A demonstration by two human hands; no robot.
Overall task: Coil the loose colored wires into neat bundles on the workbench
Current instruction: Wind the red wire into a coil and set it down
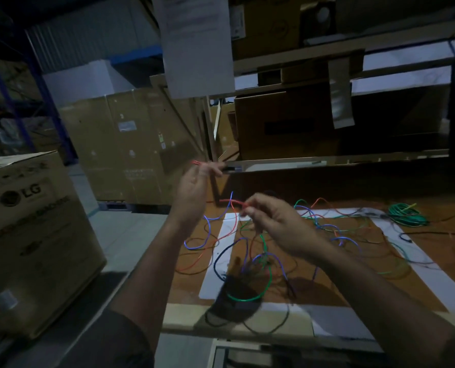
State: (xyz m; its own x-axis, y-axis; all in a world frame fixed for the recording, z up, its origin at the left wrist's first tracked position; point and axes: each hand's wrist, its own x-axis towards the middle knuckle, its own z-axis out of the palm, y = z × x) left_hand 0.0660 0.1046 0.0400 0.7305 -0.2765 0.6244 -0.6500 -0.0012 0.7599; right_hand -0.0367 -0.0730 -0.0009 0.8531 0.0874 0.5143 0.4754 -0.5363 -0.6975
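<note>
Loose red, blue, green and black wires (pixel 250 251) lie tangled across the brown workbench (pixel 335 282). My left hand (pixel 194 187) is raised above the bench's left edge and pinches the end of a red wire (pixel 196 162) at its fingertips. My right hand (pixel 276 224) is lower and to the right, pinching a red wire (pixel 231 202) between thumb and fingers; whether both hands hold the same wire I cannot tell. A neat green coil (pixel 408 215) lies at the far right of the bench.
A white taped rectangle (pixel 215 266) marks the bench top. A large LG carton (pixel 32 235) stands on the floor to the left, more cartons (pixel 131 144) behind. A shelf (pixel 340 160) with boxes overhangs the bench's back, and a paper sheet (pixel 197 43) hangs above.
</note>
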